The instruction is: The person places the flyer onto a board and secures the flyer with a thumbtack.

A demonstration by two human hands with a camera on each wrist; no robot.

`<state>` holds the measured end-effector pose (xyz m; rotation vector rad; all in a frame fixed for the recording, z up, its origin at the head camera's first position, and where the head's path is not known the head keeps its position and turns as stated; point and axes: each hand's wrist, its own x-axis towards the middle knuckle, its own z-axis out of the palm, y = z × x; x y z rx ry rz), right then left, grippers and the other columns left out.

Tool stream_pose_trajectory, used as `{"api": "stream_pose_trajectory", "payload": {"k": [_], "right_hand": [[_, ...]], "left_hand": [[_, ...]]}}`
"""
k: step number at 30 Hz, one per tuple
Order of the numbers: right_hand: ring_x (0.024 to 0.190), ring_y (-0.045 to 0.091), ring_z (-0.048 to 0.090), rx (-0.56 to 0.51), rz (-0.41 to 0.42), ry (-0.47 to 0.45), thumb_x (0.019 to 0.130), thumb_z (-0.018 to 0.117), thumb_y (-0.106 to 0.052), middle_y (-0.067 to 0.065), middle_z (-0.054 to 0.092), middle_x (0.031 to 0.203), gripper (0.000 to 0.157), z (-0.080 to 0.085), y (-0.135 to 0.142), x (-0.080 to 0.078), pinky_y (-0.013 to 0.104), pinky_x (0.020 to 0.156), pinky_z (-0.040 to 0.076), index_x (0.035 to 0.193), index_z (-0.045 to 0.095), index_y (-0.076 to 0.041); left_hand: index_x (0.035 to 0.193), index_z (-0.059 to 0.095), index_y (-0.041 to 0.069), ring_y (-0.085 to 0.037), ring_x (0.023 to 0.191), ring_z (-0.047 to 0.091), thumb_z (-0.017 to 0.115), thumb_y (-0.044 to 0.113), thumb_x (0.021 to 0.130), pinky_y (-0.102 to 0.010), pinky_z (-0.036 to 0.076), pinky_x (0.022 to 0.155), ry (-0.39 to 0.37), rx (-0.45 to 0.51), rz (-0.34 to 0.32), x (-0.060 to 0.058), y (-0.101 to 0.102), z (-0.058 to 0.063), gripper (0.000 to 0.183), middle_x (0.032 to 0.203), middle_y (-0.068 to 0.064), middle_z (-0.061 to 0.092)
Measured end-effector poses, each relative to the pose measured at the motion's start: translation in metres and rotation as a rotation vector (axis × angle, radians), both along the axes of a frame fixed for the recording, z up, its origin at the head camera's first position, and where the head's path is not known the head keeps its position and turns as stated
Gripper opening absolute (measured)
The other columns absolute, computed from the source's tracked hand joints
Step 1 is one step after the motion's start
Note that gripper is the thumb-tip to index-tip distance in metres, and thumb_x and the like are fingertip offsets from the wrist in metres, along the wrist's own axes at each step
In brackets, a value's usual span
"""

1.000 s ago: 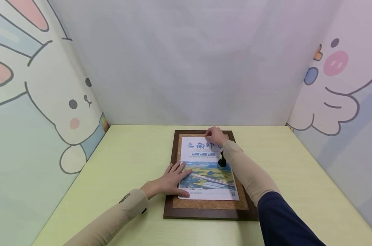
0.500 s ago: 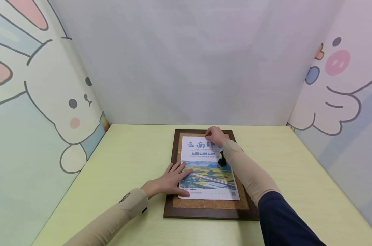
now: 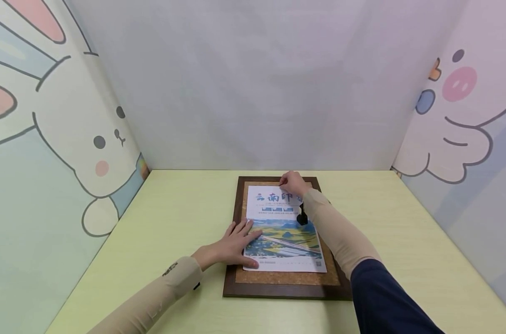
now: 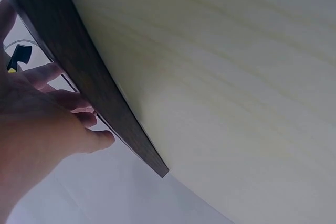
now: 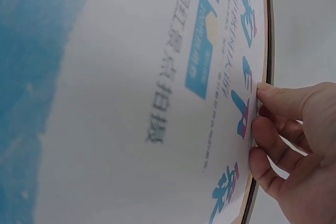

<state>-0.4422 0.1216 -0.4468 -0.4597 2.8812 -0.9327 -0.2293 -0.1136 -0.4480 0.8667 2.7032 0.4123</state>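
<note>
A printed poster [image 3: 284,239] with blue lettering and a landscape picture lies on a cork board [image 3: 286,277] in a dark brown frame [image 3: 278,291]. My left hand [image 3: 230,246] rests with spread fingers on the poster's left edge and reaches across the frame. At the poster's top edge, my right hand [image 3: 294,184] pinches a small dark-red pushpin [image 5: 265,113], mostly hidden between thumb and fingers. In the right wrist view the fingertips press right at the paper's border, beside the frame's far edge. My right hand and wrist cover the poster's upper right corner.
The board lies on a pale yellow-green table [image 3: 173,222]. A plain light wall [image 3: 253,93] stands behind it, with cartoon-printed panels on the left [image 3: 77,139] and right [image 3: 466,139]. A small black device [image 3: 302,218] hangs under the right wrist.
</note>
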Motion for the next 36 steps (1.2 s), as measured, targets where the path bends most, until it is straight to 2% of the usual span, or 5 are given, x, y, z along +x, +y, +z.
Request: {"api": "stream_pose_trajectory", "payload": {"k": [4,11,16,27,36], "right_hand": [[0.086,0.024,0.057,-0.001,-0.001,0.011,0.092,0.063,-0.007,0.011,0.066,0.096,0.011,0.001,0.000,0.002,0.036,0.082,0.050,0.097,0.072,-0.004],[0.089,0.025,0.059,0.010,0.001,-0.022,0.092,0.064,-0.009,0.012,0.067,0.100,0.011,0.001,0.001,-0.001,0.039,0.088,0.051,0.098,0.073,-0.007],[0.087,0.025,0.059,0.029,0.016,-0.007,0.091,0.065,-0.010,0.011,0.067,0.097,0.009,0.000,0.002,-0.005,0.038,0.084,0.051,0.095,0.073,-0.007],[0.086,0.024,0.060,0.114,0.073,0.042,0.091,0.065,-0.009,0.012,0.068,0.097,0.009,0.006,-0.001,-0.005,0.039,0.084,0.051,0.094,0.073,-0.004],[0.084,0.024,0.063,0.174,0.077,0.020,0.092,0.064,-0.008,0.014,0.069,0.097,0.012,0.011,-0.006,-0.004,0.039,0.082,0.053,0.096,0.072,-0.002]], "left_hand": [[0.153,0.029,0.017,-0.039,0.151,0.003,0.068,0.058,0.081,-0.063,0.004,0.117,0.006,-0.003,0.002,0.000,0.001,-0.001,0.091,0.162,-0.018,0.010],[0.153,0.028,0.017,-0.039,0.151,0.002,0.067,0.058,0.081,-0.063,0.003,0.117,-0.004,0.004,0.001,0.002,0.000,0.001,0.091,0.163,-0.018,0.009],[0.153,0.029,0.017,-0.039,0.151,0.002,0.068,0.057,0.082,-0.063,0.003,0.117,-0.005,0.002,0.002,0.002,0.001,0.001,0.090,0.162,-0.019,0.010],[0.153,0.028,0.015,-0.040,0.150,0.002,0.068,0.056,0.083,-0.064,0.004,0.116,0.000,-0.004,-0.008,0.000,0.001,0.001,0.090,0.162,-0.021,0.010],[0.153,0.029,0.016,-0.040,0.150,0.003,0.068,0.057,0.082,-0.063,0.005,0.116,0.003,-0.013,-0.003,0.000,0.001,-0.001,0.090,0.162,-0.019,0.010]]}}
